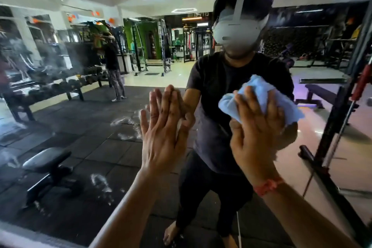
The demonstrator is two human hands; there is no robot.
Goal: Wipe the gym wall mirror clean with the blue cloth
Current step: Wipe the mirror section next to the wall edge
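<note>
Gym wall mirror (84, 119) seen face-on, filling nearly the whole view. The right hand (259, 133) presses one blue cloth (259, 94) flat against the glass, fingers spread over it and curled slightly into its folds; the cloth bunches above and to the right of the fingertips. The left hand (163, 127) lies released, fingers straight and together, palm against the bare glass just left of the cloth hand (apparently bracing). White smears (128, 127) remain on the glass: one patch immediately left of the left hand, another (100, 184) lower down, and fainter ones toward the lower left. The uncleaned marks thus lie left of and below the cloth, beyond the left hand, so the next stroke probably has to travel leftward and downward. Count: one cloth, two hands, at least three smear patches.
</note>
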